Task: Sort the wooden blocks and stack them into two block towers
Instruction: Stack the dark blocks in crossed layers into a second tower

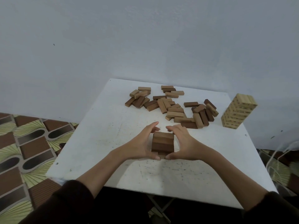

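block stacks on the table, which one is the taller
The pale tower near the table's right edge, standing alone and many layers high. The dark stack between the left hand and right hand has only a few layers.

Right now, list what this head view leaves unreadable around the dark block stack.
- Dark block stack: side faces hidden by left hand and right hand.
- Pale tower: printed marks too small.
- Loose block pile: lower blocks covered by upper ones.
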The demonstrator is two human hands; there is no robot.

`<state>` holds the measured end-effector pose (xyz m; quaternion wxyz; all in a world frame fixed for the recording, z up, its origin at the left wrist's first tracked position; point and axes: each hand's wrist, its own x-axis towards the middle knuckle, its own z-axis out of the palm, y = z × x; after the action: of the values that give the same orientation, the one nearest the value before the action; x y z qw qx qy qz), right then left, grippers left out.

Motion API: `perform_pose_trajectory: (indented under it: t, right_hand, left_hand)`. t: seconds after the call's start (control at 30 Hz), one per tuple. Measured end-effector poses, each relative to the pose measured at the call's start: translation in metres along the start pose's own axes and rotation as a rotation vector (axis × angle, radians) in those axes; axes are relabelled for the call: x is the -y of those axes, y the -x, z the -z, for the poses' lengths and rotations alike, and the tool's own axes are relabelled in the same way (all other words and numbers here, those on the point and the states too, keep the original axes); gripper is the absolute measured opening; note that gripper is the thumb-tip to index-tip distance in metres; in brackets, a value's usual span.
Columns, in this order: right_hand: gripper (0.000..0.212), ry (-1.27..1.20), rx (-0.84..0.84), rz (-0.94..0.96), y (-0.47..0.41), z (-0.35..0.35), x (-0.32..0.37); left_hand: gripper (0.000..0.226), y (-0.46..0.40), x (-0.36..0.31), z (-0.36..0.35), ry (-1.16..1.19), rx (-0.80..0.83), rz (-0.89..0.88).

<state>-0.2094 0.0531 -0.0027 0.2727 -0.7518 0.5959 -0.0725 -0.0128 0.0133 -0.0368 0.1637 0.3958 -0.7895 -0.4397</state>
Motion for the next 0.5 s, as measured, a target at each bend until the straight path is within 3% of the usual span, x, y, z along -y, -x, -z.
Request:
perform_pose_trajectory:
  t: [0.2, 0.5]
  right_hand:
    - [0.111, -0.002, -0.001, -0.007, -0.0022, -0.0066, 0.0070]
    - [0.107, 0.010, -0.036, 0.000, -0.0066, -0.0111, 0.0115]
  left_hand:
    - [0.119, -0.0057, -0.0047, -0.0017, -0.105, 0.030, -0.046]
    - [0.117, -0.0084, -0.0092, 0.0019, -0.083, 0.033, -0.060]
